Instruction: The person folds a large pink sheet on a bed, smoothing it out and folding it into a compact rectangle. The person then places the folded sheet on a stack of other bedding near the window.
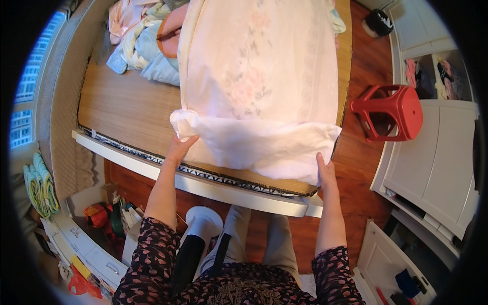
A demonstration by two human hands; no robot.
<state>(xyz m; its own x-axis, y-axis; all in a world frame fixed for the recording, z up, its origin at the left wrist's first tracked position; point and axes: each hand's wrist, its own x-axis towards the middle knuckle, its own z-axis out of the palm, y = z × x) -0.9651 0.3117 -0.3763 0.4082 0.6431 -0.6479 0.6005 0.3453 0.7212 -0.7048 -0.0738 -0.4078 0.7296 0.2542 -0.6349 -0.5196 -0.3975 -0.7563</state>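
Note:
A pale pink bedding cloth with a printed floral pattern lies lengthwise over the bed. Its near end is turned back, showing a plain whitish fold. At the fold's left corner is my left hand, its thumb stretched along the fabric and its fingers partly hidden by it. My right hand grips the right edge lower down, thumb on top. Under the cloth is a woven tan mat covering the mattress, whose dark-trimmed edge shows near the bed's white foot rail.
Crumpled blue, cream and peach bedding is heaped at the far left. A red plastic stool stands right of the bed, before white cabinets. A white and black cylindrical appliance stands by my left leg. One cabinet door hangs open.

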